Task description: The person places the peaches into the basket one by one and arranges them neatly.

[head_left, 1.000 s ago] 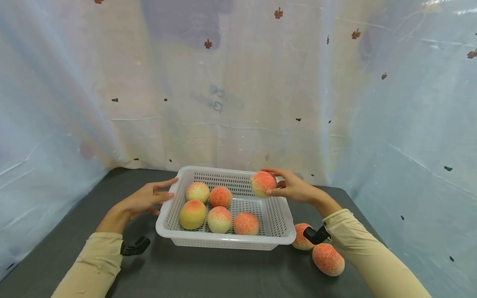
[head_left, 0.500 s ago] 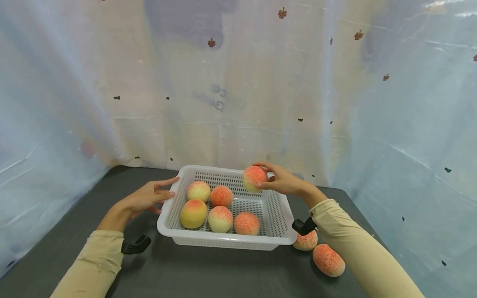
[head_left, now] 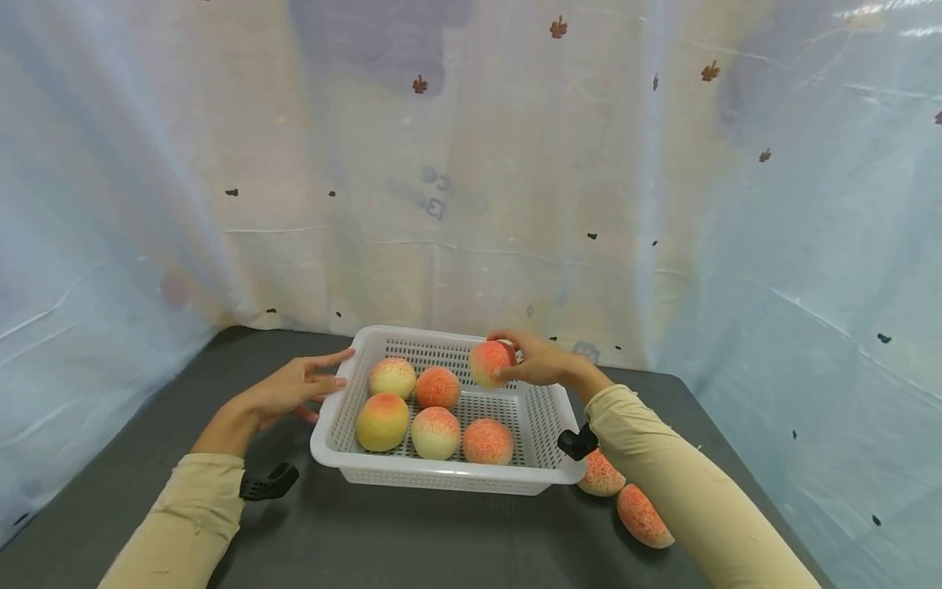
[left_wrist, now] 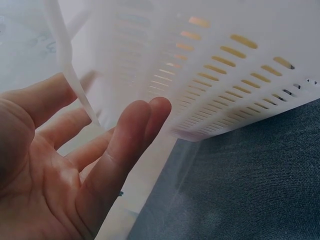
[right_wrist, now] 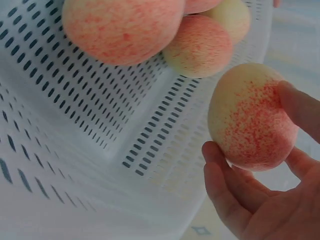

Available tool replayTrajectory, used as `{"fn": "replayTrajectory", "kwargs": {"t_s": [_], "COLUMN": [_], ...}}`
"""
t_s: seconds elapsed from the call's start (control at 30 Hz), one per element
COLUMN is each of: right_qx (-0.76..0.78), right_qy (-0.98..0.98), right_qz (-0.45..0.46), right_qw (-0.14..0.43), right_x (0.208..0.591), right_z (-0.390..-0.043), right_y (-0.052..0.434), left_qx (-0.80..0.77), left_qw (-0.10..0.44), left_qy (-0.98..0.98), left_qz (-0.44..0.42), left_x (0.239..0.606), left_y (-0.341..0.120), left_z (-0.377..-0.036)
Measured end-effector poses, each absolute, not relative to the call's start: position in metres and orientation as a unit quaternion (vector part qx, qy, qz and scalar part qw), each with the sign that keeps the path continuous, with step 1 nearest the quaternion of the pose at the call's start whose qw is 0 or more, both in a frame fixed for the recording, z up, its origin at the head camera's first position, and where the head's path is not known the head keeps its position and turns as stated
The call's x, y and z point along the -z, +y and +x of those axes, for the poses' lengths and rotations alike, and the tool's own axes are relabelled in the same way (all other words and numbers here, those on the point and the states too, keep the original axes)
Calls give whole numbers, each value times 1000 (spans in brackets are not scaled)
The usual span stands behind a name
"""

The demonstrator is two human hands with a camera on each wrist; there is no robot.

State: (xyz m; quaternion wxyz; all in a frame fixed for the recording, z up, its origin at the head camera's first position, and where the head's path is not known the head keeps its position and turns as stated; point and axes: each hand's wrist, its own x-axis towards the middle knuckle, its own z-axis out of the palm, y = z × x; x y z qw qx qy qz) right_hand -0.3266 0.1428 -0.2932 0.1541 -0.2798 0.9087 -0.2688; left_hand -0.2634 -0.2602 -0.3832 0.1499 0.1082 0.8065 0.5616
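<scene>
Peach [head_left: 491,363] grasped by right hand [head_left: 536,360] over white basket [head_left: 546,422], left hand [head_left: 290,391] released, fingers at rim

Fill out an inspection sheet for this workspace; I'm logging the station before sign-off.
Surface: dark grey table, matte.
Job's things: white perforated basket holding five peaches; a sixth peach held above its far right part; two loose peaches on the table right of the basket.
Clutter: nothing seen.
Hands: right hand grips the sixth peach with curled fingers; left hand open, fingers straight at the basket's left rim; whether they touch it cannot be told.
Cables: nothing seen; black wrist mounts on both sleeves.
Surroundings: translucent plastic sheeting with small leaf prints on three sides.
</scene>
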Motion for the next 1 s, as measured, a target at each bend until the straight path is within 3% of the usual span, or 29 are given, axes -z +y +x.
{"fn": "replayTrajectory", "kwargs": {"t_s": [1.0], "right_qx": [170], "right_qy": [929], "right_qz": [-278], "right_qw": [177], "right_x": [325], "right_z": [-329], "right_y": [124], "left_qx": [-576], "left_qw": [157], "left_qy": [794], "left_qz": [118], "left_x": [381], "left_y": [-261], "left_z": [-260]}}
